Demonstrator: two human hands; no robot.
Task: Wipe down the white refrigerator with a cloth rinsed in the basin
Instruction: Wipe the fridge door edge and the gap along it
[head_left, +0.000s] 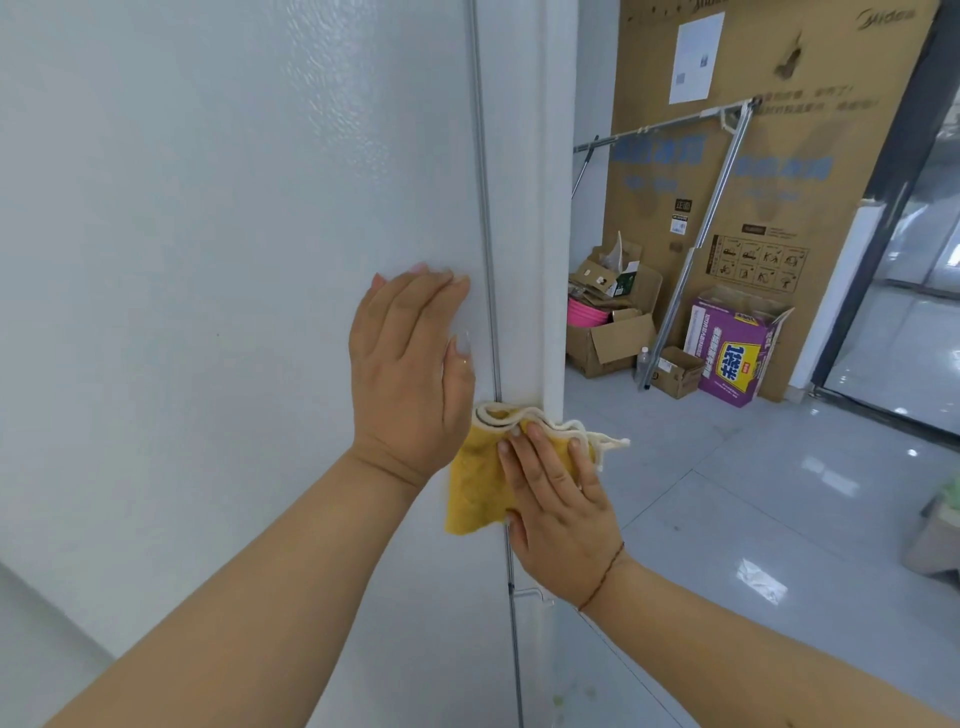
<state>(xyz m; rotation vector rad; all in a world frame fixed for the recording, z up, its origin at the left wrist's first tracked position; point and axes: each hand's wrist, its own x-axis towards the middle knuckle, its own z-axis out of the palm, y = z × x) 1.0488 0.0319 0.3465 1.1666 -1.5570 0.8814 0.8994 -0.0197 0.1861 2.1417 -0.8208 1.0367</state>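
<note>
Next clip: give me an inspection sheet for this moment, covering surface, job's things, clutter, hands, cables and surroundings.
Surface: white refrigerator, upright panel with a thin vertical seam near its right edge.
Job's things: yellow cloth pressed flat over the seam; basin not in view.
Clutter: cardboard boxes and a purple box on the floor by the far wall.
Hands: left hand flat on the panel, fingers straight; right hand presses the cloth with straight fingers.
Cables: nothing seen.
Surroundings: glossy tiled floor, large cardboard carton, metal rack leaning against it.
</note>
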